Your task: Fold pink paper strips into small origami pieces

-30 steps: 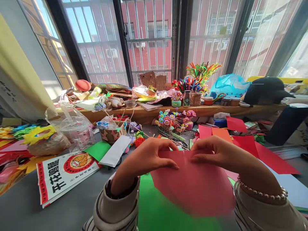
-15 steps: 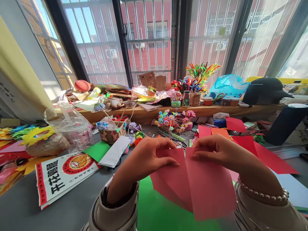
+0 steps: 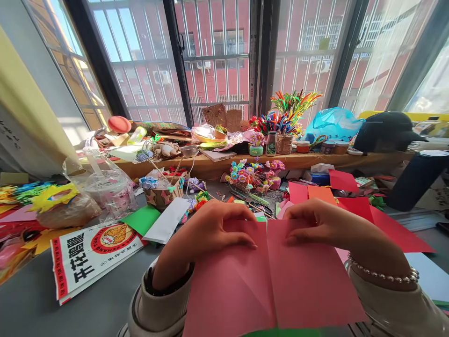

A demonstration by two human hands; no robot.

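Observation:
Pinched at its upper edge by both hands, a pinkish-red sheet of paper (image 3: 312,285) hangs in front of me, tilted towards the table. A line runs down its middle, with a small notch at the top; I cannot tell whether it is a crease or a tear. My left hand (image 3: 213,231) grips the left half, thumb in front and fingers behind. On the other half, my right hand (image 3: 326,224), with a beaded bracelet at the wrist, holds in the same way. Under the paper's lower edge shows a green sheet (image 3: 284,333).
At left lie a printed paper bag (image 3: 98,262), a folded white paper (image 3: 166,221) and a plastic-wrapped cup (image 3: 108,192). Handmade flowers (image 3: 245,177) stand beyond my hands. Red papers (image 3: 400,229) and a dark bottle (image 3: 419,180) are at right. A cluttered windowsill (image 3: 210,161) runs behind.
The paper has opened out flatter and wider, its halves now side by side instead of overlapping. It covers more of the green sheet. My left hand has shifted slightly left, my right slightly right.

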